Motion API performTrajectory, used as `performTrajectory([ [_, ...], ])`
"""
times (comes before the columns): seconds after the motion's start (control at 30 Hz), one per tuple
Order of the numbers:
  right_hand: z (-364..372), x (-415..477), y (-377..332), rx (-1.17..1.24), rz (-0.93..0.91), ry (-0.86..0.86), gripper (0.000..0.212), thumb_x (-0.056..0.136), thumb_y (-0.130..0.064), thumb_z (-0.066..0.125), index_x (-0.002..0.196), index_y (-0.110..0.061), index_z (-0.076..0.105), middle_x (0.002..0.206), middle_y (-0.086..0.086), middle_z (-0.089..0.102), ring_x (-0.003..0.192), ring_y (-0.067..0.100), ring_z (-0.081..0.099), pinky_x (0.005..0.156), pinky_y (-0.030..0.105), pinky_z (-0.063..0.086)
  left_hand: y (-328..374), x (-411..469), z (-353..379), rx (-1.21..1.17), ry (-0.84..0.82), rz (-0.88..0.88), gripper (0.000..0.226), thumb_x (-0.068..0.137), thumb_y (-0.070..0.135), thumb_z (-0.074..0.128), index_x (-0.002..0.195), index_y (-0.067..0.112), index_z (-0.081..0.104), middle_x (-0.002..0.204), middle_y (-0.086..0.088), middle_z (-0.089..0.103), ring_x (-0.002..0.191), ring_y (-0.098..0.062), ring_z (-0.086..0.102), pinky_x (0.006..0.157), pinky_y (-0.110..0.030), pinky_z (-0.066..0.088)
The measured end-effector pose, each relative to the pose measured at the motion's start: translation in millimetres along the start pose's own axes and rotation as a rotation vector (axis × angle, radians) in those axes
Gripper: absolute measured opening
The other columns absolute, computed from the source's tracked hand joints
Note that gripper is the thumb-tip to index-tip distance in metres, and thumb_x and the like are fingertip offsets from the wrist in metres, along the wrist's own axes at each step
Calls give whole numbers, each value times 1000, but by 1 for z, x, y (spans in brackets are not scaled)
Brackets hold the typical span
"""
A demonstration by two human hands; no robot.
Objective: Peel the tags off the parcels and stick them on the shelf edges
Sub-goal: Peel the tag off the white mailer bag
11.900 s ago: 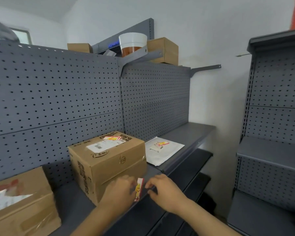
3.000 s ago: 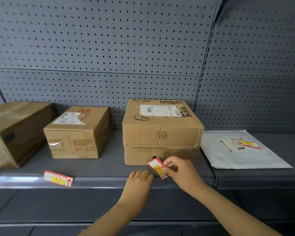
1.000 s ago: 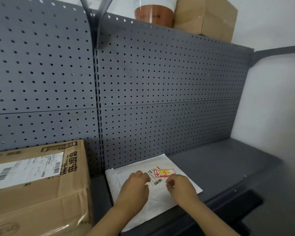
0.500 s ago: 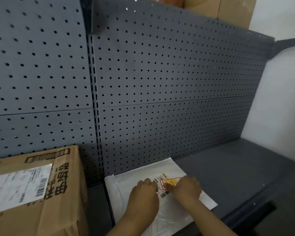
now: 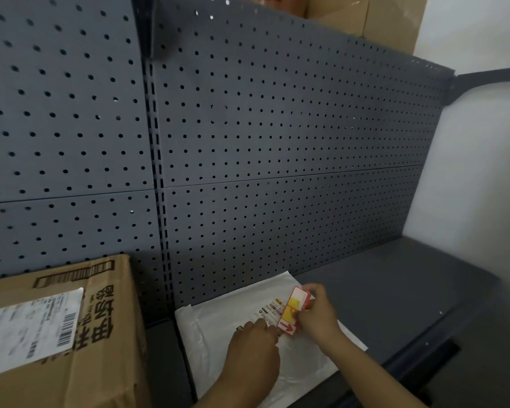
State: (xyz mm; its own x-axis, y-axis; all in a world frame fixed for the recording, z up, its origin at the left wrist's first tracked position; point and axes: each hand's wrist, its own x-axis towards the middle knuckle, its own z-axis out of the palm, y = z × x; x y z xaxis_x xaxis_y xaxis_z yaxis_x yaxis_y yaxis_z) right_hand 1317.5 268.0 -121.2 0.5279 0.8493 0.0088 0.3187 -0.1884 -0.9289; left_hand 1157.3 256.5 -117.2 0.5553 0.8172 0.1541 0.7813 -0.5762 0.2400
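Observation:
A white plastic mailer parcel (image 5: 218,328) lies flat on the grey shelf (image 5: 395,295). My right hand (image 5: 318,316) pinches a red, yellow and white tag (image 5: 293,312), which stands lifted off the mailer with its lower end near the printed label. My left hand (image 5: 252,351) presses down on the mailer just left of the tag, fingers flat on the plastic. A cardboard box (image 5: 71,334) with a white shipping label stands to the left.
A grey pegboard back panel (image 5: 277,142) rises behind the shelf. A cardboard box (image 5: 392,16) sits on top of the unit at upper right. The white wall (image 5: 477,172) bounds the shelf's right end, and the shelf's front edge (image 5: 424,354) runs at lower right.
The tag lay flat on the mailer a second ago. My right hand has since peeled it up, so it now stands off the plastic, while my left hand stays pressing the mailer.

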Motion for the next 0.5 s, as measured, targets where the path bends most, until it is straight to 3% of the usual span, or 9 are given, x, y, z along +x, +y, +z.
performTrajectory([
  [0.07,-6,-7,-3,73,-18,-16,51,81,13,63,113,-22,43,99,13,64,89,22,64,76,41,58,1,-3,-1,27,-10,15,33,94,19,42,126,19,51,131,-5,50,118,-25,47,99,-36,37],
  [0.1,-8,-10,-3,111,-24,-20,51,79,13,66,112,-19,44,97,16,66,90,25,65,77,43,57,2,-4,-2,36,-13,21,33,94,20,42,126,19,51,131,-5,51,118,-25,47,99,-36,37],
  [0.2,-16,-21,-5,195,-57,-73,33,76,10,72,100,-6,56,92,20,70,86,30,70,67,31,58,4,-12,-6,43,-1,44,31,95,21,43,124,18,53,129,-5,53,116,-25,49,98,-36,39],
  [0.3,-21,-36,-8,143,-142,-146,24,75,4,75,90,-11,65,87,13,70,81,22,70,60,19,56,9,-23,-11,33,41,60,29,94,18,43,121,19,55,123,-5,56,111,-24,52,94,-35,42],
  [0.4,-22,-54,-7,72,-245,-168,25,79,2,73,87,-21,68,82,4,70,77,18,68,61,15,54,13,-39,-10,18,94,64,30,94,14,43,119,21,58,119,-3,59,108,-23,53,90,-33,43],
  [0.5,-26,-68,-2,31,-324,-148,20,84,2,68,97,-14,71,90,6,72,83,15,68,67,15,54,19,-55,-8,3,120,59,30,94,13,42,116,23,60,116,-1,59,106,-21,52,86,-31,41],
])
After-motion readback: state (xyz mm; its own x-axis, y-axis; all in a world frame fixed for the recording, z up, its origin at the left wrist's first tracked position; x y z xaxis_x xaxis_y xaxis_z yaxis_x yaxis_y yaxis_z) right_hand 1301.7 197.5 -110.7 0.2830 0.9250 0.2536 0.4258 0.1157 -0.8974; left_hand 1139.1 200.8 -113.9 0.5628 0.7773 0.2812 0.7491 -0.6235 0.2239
